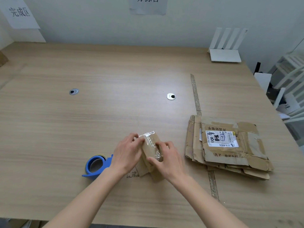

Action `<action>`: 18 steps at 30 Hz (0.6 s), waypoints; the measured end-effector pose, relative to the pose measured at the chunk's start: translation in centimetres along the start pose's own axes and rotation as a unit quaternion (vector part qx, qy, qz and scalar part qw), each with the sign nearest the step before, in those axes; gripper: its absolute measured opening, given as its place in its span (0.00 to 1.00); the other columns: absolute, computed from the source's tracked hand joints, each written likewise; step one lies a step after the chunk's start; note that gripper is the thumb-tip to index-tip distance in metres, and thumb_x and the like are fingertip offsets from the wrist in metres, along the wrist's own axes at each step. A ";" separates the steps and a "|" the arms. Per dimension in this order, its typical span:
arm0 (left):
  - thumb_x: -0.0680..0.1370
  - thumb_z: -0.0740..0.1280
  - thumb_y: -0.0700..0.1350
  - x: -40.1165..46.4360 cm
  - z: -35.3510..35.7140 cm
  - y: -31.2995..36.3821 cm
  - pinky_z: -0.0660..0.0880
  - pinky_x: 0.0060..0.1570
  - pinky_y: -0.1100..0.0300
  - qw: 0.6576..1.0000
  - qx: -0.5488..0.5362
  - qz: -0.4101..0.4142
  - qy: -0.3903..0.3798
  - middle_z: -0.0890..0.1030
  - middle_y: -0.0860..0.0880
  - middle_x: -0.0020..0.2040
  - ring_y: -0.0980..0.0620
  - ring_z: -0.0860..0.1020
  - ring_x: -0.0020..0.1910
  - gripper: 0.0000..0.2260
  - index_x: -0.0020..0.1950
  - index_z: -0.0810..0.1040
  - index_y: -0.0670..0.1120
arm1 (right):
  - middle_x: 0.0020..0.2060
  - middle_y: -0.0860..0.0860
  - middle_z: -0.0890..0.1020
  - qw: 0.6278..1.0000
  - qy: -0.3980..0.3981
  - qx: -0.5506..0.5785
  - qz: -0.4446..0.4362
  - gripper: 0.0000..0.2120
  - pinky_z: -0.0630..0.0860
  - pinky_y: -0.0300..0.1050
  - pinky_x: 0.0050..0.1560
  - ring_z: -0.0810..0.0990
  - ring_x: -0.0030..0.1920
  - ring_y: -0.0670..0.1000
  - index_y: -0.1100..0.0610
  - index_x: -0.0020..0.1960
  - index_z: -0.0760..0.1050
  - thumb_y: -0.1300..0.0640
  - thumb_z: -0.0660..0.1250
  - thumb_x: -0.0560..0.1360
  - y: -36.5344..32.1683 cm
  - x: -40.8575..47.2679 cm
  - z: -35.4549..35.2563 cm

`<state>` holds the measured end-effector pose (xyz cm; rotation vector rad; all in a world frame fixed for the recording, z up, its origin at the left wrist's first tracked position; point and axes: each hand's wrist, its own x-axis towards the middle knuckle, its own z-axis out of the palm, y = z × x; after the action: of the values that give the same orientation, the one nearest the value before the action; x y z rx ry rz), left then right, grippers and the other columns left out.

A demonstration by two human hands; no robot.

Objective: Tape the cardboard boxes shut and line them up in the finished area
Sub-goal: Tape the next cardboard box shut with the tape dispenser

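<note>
Brown cardboard box [150, 151] — small, clear-taped, gripped by left hand [127, 152], right hand [167, 157] — wooden table [115, 71]

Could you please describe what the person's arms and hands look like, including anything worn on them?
Both forearms are bare right down to the picture's lower edge, with no sleeve showing. The left hand and right hand wear no gloves, and no ring, watch or bracelet shows on either wrist or on the visible fingers. The nails look short and unpainted, as far as the picture shows.
</note>
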<state>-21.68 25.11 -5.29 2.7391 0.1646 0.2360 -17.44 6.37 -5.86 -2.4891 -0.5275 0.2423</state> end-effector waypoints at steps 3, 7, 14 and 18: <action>0.80 0.66 0.53 -0.6 -0.2 -0.2 0.74 0.48 0.56 0.996 -0.056 -0.053 -0.035 0.69 0.59 0.70 0.55 0.74 0.63 0.17 0.69 0.75 0.57 | 0.65 0.43 0.69 0.998 -0.042 0.051 -0.013 0.31 0.76 0.49 0.59 0.76 0.61 0.49 0.44 0.74 0.67 0.35 0.68 0.74 0.3 -0.2 0.6; 0.80 0.67 0.52 -0.4 -0.5 -1.0 0.68 0.68 0.56 0.981 -0.153 -0.071 -0.093 0.62 0.62 0.77 0.59 0.65 0.74 0.22 0.74 0.72 0.57 | 0.72 0.45 0.65 0.993 -0.097 0.047 -0.039 0.36 0.76 0.47 0.60 0.78 0.58 0.50 0.47 0.80 0.60 0.42 0.70 0.76 1.0 -1.0 1.0; 0.81 0.64 0.52 -2.0 -1.9 -4.0 0.72 0.61 0.55 0.987 -0.123 -0.098 -0.021 0.71 0.58 0.72 0.55 0.70 0.70 0.17 0.71 0.73 0.57 | 0.73 0.45 0.64 0.997 -0.050 0.055 -0.029 0.35 0.75 0.47 0.62 0.77 0.63 0.51 0.45 0.78 0.61 0.44 0.71 0.75 -0.6 -1.6 1.2; 0.78 0.66 0.59 -5.3 -2.3 -7.2 0.74 0.42 0.57 0.993 -0.018 -0.114 -0.011 0.77 0.58 0.56 0.54 0.78 0.53 0.19 0.67 0.75 0.57 | 0.76 0.45 0.61 0.996 -0.051 0.071 -0.028 0.38 0.70 0.46 0.68 0.68 0.73 0.47 0.41 0.78 0.60 0.41 0.73 0.73 -0.8 -1.8 0.4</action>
<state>-27.89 31.77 -6.68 2.6578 0.4579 0.1430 -19.42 6.38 -5.62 -2.3295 -0.6006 0.3734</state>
